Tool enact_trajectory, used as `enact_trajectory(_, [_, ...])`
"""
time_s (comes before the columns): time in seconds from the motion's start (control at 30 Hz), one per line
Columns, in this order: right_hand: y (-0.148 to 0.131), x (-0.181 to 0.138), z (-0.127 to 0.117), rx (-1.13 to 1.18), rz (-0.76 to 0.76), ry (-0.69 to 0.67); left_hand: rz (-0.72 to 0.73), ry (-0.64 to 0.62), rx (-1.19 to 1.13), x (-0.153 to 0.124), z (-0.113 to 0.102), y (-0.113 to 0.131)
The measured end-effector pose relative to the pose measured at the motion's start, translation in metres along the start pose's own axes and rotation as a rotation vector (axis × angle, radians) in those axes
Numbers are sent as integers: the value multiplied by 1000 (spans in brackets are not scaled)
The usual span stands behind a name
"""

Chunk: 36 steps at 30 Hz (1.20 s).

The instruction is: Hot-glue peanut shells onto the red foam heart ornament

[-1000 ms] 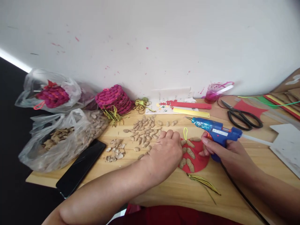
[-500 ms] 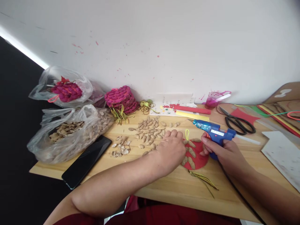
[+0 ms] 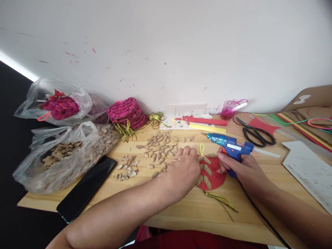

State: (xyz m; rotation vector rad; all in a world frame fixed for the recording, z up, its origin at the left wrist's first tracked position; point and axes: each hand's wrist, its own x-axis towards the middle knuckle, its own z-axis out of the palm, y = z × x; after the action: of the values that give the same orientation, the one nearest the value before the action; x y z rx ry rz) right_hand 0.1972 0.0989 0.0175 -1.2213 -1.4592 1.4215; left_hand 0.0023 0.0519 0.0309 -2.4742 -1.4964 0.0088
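My right hand (image 3: 249, 169) is wrapped round the handle of a blue glue gun (image 3: 230, 147), its nozzle pointing left. Just left of that hand lies a red round piece (image 3: 218, 176) with several peanuts (image 3: 207, 169) on it, a yellow loop (image 3: 202, 149) at its top and a yellow-green tassel (image 3: 220, 200) at its bottom. My left hand (image 3: 184, 171) is closed over the left edge of the round piece. Its fingertips are turned away, so what they hold, if anything, is hidden. Loose peanuts (image 3: 158, 148) are spread beyond it.
Peanut shells (image 3: 128, 168), a phone (image 3: 86, 188) and plastic bags (image 3: 85, 148) lie at left. Purple peanut-covered discs (image 3: 128, 112) are stacked at the back. Scissors (image 3: 256, 133), a pink-stained cup (image 3: 230, 109) and a white board (image 3: 306, 169) are on the right. The gun's cord (image 3: 261, 212) runs toward me.
The view has turned slightly, so the table's things appear a little further left. Both hands keep nearly the same places and grips.
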Motion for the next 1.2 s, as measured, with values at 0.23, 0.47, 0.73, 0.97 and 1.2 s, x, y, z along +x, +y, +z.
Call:
enact_trajectory(0.23, [2,0,-1,-27,7,5,40,-63,-45,0,-7,-5])
enact_trajectory(0.47, [-3,-1,1,-22,-8,-7,18,-117,-172,2,-10,-7])
enact_trajectory(0.73, [5,2,-1,4,-17,-7,-20,-202,-288,2,-18,-9])
enact_trajectory(0.97, [2,2,-2,11,-25,-45,43,-168,-258,2,-15,-10])
enact_trajectory(1.2, [8,3,-3,7,-48,-63,31,-200,-254,2,-14,-12])
